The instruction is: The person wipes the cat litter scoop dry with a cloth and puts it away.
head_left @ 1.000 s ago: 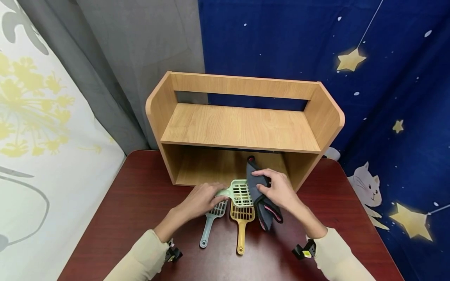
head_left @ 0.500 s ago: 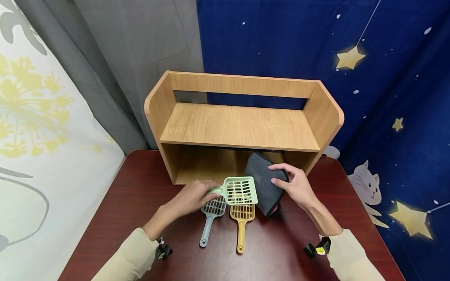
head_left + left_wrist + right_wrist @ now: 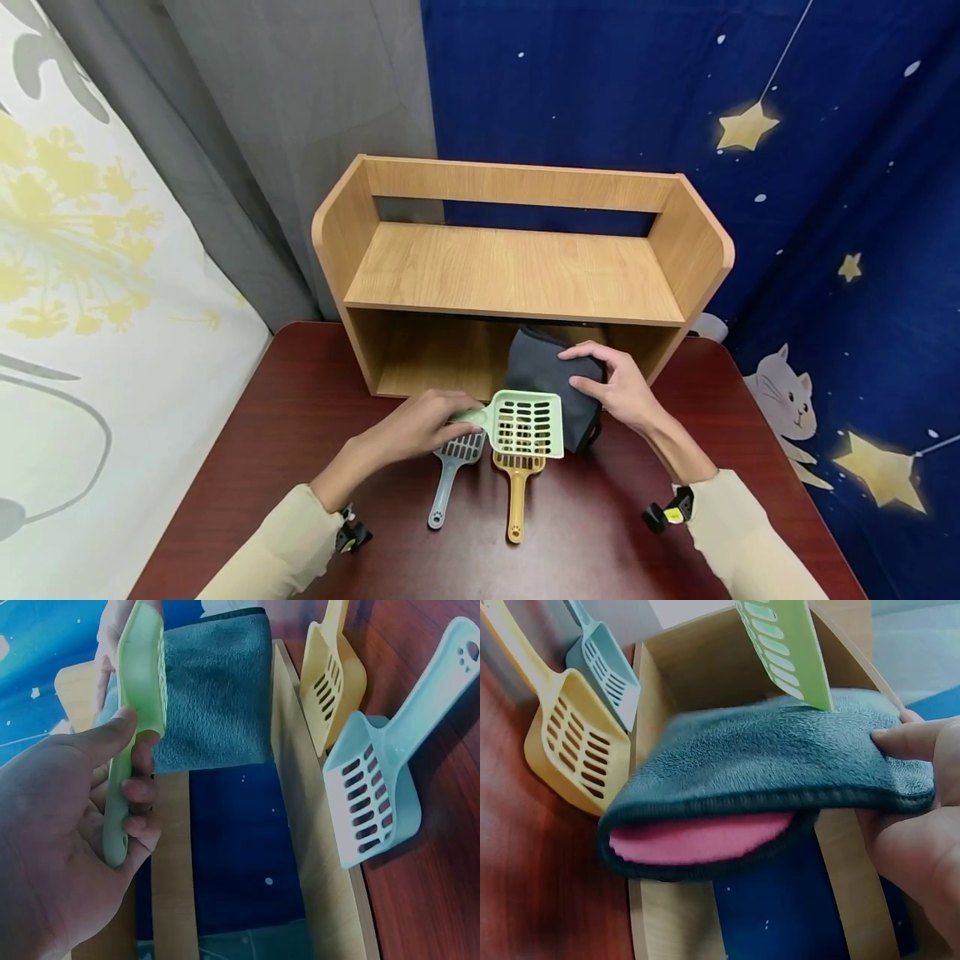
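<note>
My left hand (image 3: 431, 423) grips the handle of a pale green litter scoop (image 3: 528, 423), its slotted tray held level above the table. A folded dark grey cloth (image 3: 551, 367) with black edging hangs from my right hand (image 3: 618, 387), pinched between thumb and fingers. Pink lining (image 3: 705, 840) shows inside the fold in the right wrist view. The scoop's front edge meets the cloth's face there. Below the green scoop lie a blue-grey litter scoop (image 3: 445, 487) and a yellow litter scoop (image 3: 516, 504), handles toward me, their heads partly hidden.
Behind the hands stands a two-tier wooden shelf (image 3: 510, 267) on the dark red table (image 3: 300, 467). The cloth overlaps its lower compartment in the head view. Grey and blue curtains (image 3: 570, 92) hang at the back, with a white patterned cloth (image 3: 90, 400) on the left.
The cloth has swung from edge-on to face-on, and lately shifted slightly left. The green scoop first moved left, then back right and a little toward me, overlapping the cloth.
</note>
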A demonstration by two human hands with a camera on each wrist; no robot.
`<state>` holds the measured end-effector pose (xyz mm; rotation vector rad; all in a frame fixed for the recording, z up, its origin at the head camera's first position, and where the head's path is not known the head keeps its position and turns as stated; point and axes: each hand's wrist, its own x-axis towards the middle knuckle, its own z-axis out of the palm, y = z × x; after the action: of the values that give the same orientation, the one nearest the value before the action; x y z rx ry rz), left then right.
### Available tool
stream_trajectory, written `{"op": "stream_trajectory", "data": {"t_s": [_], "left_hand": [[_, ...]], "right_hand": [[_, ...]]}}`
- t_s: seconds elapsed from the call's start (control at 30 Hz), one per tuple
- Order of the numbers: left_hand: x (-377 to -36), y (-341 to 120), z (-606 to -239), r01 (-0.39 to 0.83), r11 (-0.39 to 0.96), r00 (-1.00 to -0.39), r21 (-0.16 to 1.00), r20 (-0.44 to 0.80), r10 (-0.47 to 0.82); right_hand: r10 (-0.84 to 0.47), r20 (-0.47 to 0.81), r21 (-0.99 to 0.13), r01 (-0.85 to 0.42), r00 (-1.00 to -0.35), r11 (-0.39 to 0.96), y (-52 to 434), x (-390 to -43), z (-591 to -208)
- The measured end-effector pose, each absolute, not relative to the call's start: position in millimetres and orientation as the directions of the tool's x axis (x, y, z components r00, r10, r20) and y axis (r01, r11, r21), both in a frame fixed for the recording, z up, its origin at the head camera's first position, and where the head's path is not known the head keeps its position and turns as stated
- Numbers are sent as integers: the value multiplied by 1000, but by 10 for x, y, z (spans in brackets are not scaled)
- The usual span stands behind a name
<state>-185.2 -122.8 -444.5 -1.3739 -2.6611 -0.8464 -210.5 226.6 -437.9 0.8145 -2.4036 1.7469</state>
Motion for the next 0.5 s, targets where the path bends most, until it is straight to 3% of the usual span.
{"op": "stream_trajectory", "data": {"t_s": [0.27, 0.5], "left_hand": [[-1849, -1100, -4436, 752, 467, -608, 465, 217, 764], [-1836, -1090, -4438, 753, 481, -618, 449, 231, 752]], "right_hand": [[-560, 343, -835, -518, -754, 185, 2011, -2244, -4313], [-609, 363, -800, -571, -705, 183, 1917, -2233, -4253]]}}
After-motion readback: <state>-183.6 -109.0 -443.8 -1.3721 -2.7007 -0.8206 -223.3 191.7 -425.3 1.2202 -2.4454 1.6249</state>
